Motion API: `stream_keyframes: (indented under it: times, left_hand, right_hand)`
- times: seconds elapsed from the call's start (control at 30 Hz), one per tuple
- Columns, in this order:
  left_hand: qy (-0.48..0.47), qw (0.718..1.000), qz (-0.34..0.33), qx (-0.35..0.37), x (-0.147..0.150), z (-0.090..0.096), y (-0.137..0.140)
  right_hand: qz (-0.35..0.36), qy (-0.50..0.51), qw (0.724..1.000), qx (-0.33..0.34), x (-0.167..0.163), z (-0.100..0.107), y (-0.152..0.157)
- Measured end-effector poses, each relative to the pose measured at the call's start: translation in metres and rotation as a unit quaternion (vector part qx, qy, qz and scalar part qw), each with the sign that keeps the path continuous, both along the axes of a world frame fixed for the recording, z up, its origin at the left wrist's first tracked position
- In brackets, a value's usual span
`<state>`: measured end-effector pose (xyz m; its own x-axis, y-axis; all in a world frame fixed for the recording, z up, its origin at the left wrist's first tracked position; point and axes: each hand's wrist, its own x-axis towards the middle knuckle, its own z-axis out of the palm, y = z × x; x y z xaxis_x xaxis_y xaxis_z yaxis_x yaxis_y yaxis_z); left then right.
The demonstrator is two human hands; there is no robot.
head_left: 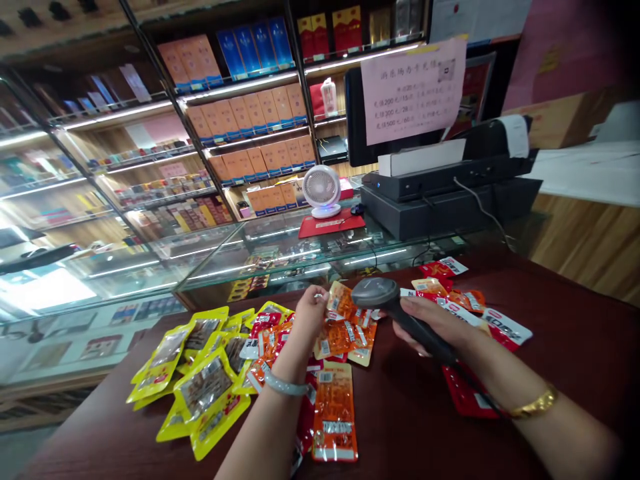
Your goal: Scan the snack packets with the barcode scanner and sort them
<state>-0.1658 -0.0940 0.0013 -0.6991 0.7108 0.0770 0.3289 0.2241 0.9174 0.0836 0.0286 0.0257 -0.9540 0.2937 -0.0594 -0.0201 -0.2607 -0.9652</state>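
Note:
My right hand [430,323] is wrapped round the handle of a black barcode scanner [377,293], its head tilted towards the packets in the middle. With fingers closed, my left hand [311,308] pinches the edge of an orange snack packet [341,301], whose printed back faces up beside the scanner head. Under and around it lie more orange packets [343,337] and red ones. Another orange snack packet [334,413] lies flat nearer to me. Left of my left forearm is a pile of yellow snack packets [207,380] with clear windows.
More red and white packets [507,328] lie to the right on the dark wooden table [410,427]. Behind stand a glass display counter [280,250], a small white fan [321,187] and a cash register [450,193] with a pink paper sign [415,90]. Stocked shelves [250,113] line the wall.

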Motion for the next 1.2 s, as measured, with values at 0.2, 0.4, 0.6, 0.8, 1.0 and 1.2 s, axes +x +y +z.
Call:
stream_keyframes:
  times: [0.2, 0.4, 0.6, 0.8, 1.0, 1.2]
  left_hand:
    - [0.369, 0.898, 0.187, -0.148, -0.008, 0.035, -0.020]
    - [0.452, 0.864, -0.079, -0.210, 0.034, 0.033, 0.032]
    - [0.533, 0.748, -0.272, -0.288, 0.039, 0.020, 0.098]
    - [0.342, 0.880, -0.231, -0.235, 0.009, 0.021, 0.110]
    - [0.177, 0.967, -0.112, -0.147, -0.015, 0.018, 0.087]
    - [0.058, 0.992, -0.090, -0.064, -0.003, 0.017, 0.079]
  right_hand:
    - [-0.006, -0.003, 1.000, 0.001, 0.009, 0.001, 0.018]
    - [-0.008, 0.014, 1.000, -0.019, 0.009, -0.004, 0.031]
    - [-0.032, 0.028, 0.999, -0.021, 0.012, -0.005, 0.042]
    - [-0.036, 0.028, 0.999, -0.021, 0.012, -0.011, 0.050]
    - [-0.005, 0.016, 1.000, -0.012, 0.007, -0.011, 0.038]
    - [0.021, 0.014, 1.000, -0.002, 0.004, -0.007, 0.023]
